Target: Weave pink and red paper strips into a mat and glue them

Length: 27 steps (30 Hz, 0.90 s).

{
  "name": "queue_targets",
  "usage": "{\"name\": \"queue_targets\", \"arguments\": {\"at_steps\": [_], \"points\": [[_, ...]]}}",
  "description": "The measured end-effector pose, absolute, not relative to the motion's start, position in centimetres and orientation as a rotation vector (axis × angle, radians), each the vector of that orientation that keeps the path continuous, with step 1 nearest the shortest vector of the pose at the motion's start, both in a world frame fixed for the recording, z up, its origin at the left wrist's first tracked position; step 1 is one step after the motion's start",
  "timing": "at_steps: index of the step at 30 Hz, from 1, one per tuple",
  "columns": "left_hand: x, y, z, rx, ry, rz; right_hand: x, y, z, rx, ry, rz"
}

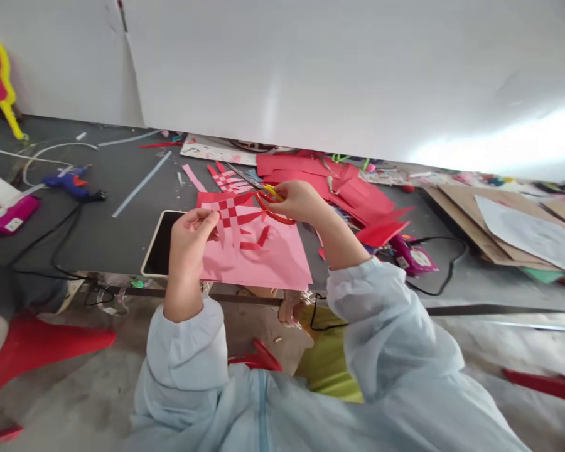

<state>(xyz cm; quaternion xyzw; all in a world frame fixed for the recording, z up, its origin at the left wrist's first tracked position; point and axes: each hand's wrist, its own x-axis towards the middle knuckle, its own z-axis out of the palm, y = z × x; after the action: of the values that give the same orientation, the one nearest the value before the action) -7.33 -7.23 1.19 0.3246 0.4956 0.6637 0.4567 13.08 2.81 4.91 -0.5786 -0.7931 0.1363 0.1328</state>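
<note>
My left hand (191,242) pinches the left edge of a woven piece of red and pink paper strips (233,216), held above a pink sheet (268,254). My right hand (299,201) is closed on red and yellow scissors (270,201), whose blades point left over the weave. A second woven piece (228,181) lies on the table just beyond.
A tablet (162,248) lies under the pink sheet at the table's near edge. Red paper sheets (329,179) pile up at the back, cardboard (480,220) to the right. A blue glue gun (70,181) and cables lie left. A red chair (37,348) stands lower left.
</note>
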Motion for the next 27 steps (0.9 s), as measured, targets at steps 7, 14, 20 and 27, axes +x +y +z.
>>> {"name": "queue_targets", "arguments": {"at_steps": [7,14,20,27], "points": [[-10.9,-8.9,0.9,0.730,1.164,1.775,-1.4,8.6,2.7,-1.539,-2.482,0.425],[-13.1,-10.0,0.8,0.711,1.258,1.754,-10.1,11.8,0.2,-1.401,-2.580,0.330],[-13.9,-10.1,0.6,0.647,1.258,1.757,-13.0,13.2,-1.0,-1.384,-2.605,0.297],[-13.9,-10.3,0.8,0.662,1.312,1.762,-11.7,13.4,-0.2,-1.326,-2.588,0.309]]}}
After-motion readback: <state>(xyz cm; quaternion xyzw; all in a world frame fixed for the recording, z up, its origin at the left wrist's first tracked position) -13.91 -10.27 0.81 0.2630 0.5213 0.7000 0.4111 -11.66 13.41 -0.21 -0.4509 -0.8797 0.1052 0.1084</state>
